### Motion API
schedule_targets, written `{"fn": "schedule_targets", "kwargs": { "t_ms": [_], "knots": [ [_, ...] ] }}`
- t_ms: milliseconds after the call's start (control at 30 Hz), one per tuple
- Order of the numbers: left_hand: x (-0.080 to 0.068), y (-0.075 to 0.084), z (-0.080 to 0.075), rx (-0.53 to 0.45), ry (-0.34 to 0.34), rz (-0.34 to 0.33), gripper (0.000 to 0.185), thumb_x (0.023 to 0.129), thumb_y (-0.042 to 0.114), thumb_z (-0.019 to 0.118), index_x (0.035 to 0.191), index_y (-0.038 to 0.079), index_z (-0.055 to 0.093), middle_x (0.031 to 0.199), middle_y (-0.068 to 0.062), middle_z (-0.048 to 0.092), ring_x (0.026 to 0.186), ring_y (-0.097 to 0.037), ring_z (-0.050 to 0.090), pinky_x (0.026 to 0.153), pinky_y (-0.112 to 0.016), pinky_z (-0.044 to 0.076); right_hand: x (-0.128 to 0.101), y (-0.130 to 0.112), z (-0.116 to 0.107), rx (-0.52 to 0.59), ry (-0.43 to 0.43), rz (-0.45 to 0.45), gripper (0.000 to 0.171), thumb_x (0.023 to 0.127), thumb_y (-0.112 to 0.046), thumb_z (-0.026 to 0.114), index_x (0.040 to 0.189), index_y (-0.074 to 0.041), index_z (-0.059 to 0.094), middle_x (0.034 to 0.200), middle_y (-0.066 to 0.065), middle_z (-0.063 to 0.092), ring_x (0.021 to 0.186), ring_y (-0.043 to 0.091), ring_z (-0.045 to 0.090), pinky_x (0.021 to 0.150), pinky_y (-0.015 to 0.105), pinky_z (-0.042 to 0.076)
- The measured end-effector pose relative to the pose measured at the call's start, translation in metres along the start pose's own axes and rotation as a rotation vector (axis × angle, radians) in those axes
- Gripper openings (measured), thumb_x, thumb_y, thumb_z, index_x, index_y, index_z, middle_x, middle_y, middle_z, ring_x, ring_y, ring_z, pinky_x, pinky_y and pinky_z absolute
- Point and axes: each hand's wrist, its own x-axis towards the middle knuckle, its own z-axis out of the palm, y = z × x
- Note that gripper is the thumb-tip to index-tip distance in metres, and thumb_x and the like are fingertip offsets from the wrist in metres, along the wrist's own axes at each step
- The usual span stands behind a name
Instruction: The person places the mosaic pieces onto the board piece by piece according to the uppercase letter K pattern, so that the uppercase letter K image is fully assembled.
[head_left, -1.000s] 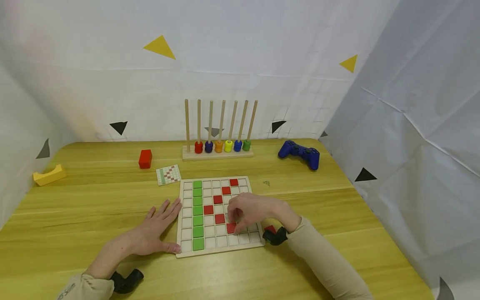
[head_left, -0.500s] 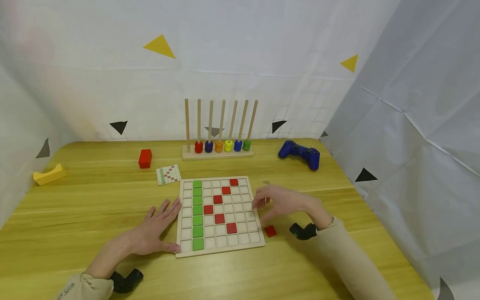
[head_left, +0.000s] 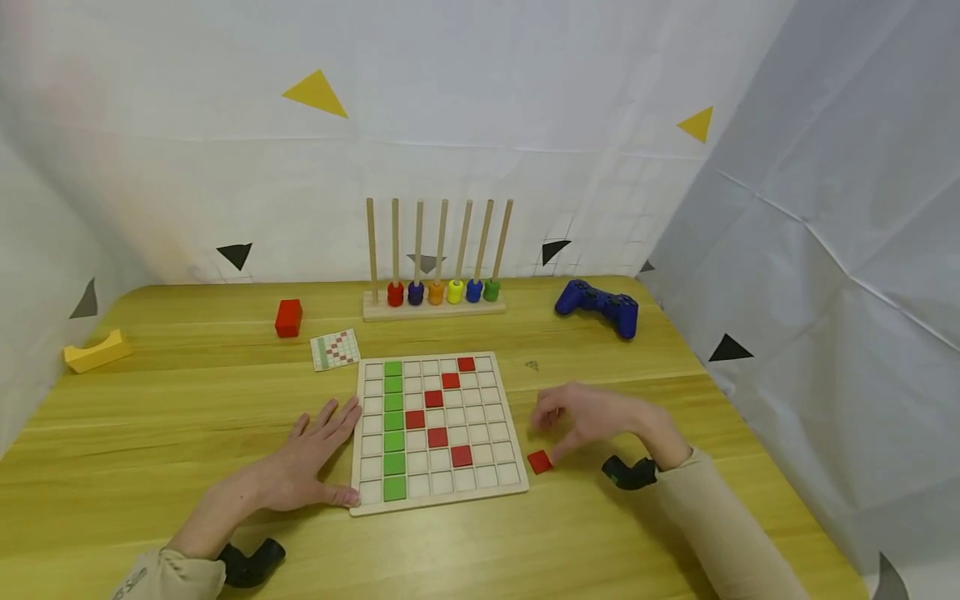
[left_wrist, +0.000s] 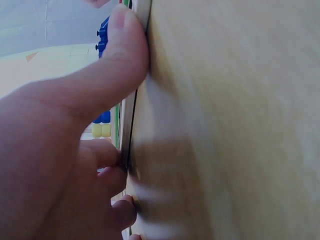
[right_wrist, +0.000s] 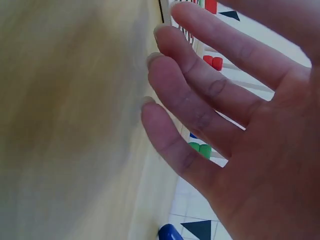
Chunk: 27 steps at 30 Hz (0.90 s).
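A wooden grid board [head_left: 516,492] lies on the table, with a column of green tiles [head_left: 393,427] and several red tiles [head_left: 438,437] set in a bent line. My left hand [head_left: 315,450] lies flat against the board's left edge, thumb [left_wrist: 117,50] pressed on its rim. My right hand [head_left: 592,412] hovers to the right of the board, fingers [right_wrist: 200,90] relaxed and holding nothing. A loose red tile [head_left: 539,462] lies on the table just below that hand, beside the board's right edge.
A small pattern card [head_left: 336,349] lies behind the board. Farther back stand a peg rack with coloured rings [head_left: 435,292], a red block [head_left: 288,317], a yellow curved block [head_left: 96,351] and a blue game controller [head_left: 598,305]. White sheets wall the table.
My right hand left the board's lower red tile and drew back to the right, off the board, uncovering the loose red tile. The left hand stayed put.
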Motion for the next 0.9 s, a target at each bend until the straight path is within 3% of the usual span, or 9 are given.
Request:
{"fn": "schedule_targets", "kwargs": {
  "t_ms": [400,900],
  "knots": [
    [-0.001,-0.002,0.001,-0.005,0.007,0.008,0.115,0.081,0.056,0.074,0.159,-0.001,0.012,0.167,-0.021,0.003,0.151,-0.049,-0.005,0.113,-0.072,-0.004,0.006,0.002,0.011,-0.019,-0.047,0.015,0.030,0.074,-0.029,0.090,0.096,-0.023,0.070,0.096,-0.008,0.062,0.086,0.008,0.058,0.079,0.025,0.052],
    [0.000,-0.002,0.000,-0.006,-0.001,-0.008,0.115,0.082,0.057,0.073,0.159,0.000,0.011,0.168,-0.020,0.002,0.151,-0.048,-0.006,0.114,-0.072,-0.005,0.007,0.000,0.012,0.000,-0.050,-0.007,0.025,0.077,-0.021,0.088,0.095,-0.023,0.072,0.096,-0.004,0.062,0.085,0.011,0.058,0.077,0.025,0.052]
  ]
}}
